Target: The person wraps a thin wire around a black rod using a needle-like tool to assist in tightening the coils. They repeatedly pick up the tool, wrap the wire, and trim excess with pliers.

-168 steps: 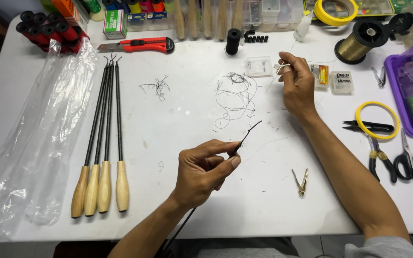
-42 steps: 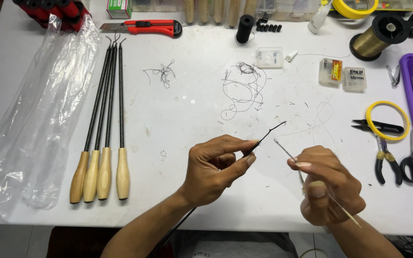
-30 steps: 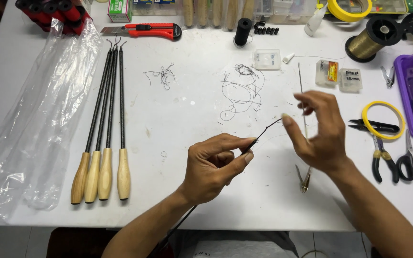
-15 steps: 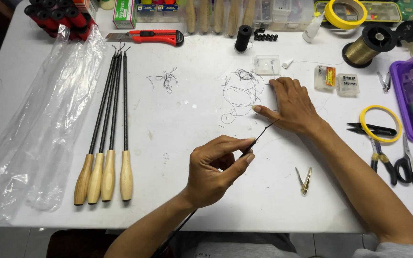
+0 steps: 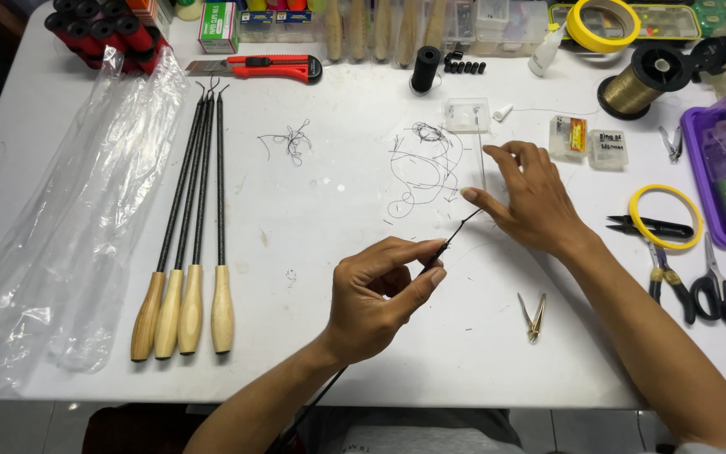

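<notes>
Head view: left hand (image 5: 380, 298) pinches a thin black rod (image 5: 451, 240) in a closed grip above bare white surface (image 5: 313, 219). Right hand (image 5: 531, 197), fingers loosely spread and holding nothing, rests by a tangle of black thread (image 5: 422, 164), well apart from the wooden-handled rods (image 5: 186, 311).

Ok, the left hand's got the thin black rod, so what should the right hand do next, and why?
Probably pinch a strand from the loose black thread and bring it to the rod tip. The right hand lies flat on the table beside that tangle, holding nothing, while the left hand holds the thin black rod pointed toward it.
</notes>
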